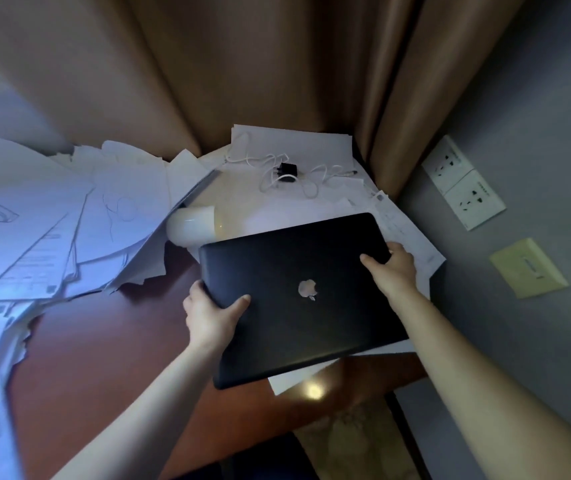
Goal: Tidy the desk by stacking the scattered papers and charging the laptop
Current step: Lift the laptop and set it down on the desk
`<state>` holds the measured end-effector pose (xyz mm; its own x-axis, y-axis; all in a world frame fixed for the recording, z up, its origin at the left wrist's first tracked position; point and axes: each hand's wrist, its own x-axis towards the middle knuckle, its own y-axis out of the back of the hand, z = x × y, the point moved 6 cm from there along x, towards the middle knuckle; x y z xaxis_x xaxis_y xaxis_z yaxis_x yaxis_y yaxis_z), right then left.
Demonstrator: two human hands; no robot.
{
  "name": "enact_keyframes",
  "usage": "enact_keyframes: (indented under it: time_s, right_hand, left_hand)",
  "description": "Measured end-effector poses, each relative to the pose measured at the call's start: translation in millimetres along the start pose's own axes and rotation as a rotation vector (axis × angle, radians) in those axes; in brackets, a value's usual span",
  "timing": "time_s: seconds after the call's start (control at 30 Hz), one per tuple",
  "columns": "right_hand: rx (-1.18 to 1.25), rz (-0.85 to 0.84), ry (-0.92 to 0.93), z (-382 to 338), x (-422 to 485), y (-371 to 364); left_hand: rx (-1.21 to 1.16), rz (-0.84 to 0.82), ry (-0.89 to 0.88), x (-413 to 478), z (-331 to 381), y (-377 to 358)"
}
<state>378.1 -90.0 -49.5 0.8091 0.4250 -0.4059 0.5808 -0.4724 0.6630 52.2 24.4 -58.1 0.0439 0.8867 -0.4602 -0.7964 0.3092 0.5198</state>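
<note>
A closed black laptop (297,292) with a pale logo on its lid is held over the right part of the desk. My left hand (209,315) grips its left edge, thumb on the lid. My right hand (393,268) grips its right edge near the far corner. Scattered white papers (55,223) lie in a loose heap on the left, and more sheets (405,233) lie under and behind the laptop. A black charger plug (287,172) with a tangled white cable (315,181) rests on papers at the back.
A white cup (192,225) lies on its side just left of the laptop's far corner. The reddish-brown desk (104,351) shows in front. Brown curtains (242,64) hang behind. Wall sockets (464,183) and a beige plate (528,268) sit on the grey wall to the right.
</note>
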Motion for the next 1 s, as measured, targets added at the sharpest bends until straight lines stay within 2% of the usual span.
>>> enact_keyframes:
  time_s: [0.2, 0.53, 0.73, 1.0]
  right_hand:
    - [-0.018, -0.097, 0.113, -4.6, -84.6, -45.0]
    - [-0.108, -0.259, 0.297, -34.7, -179.9, -177.4]
    - [-0.124, -0.21, 0.356, -51.0, -196.1, -235.6]
    - [-0.244, -0.083, 0.517, -63.4, -177.0, -265.2]
  left_hand:
    - [0.053, 0.097, 0.057, -32.4, -62.1, 64.7]
    - [0.21, 0.248, 0.17, -23.7, -162.4, 180.6]
    - [0.133, 0.267, 0.038, 7.2, -189.7, 219.1]
    - [0.244, 0.312, -0.16, 44.9, -204.4, 228.0]
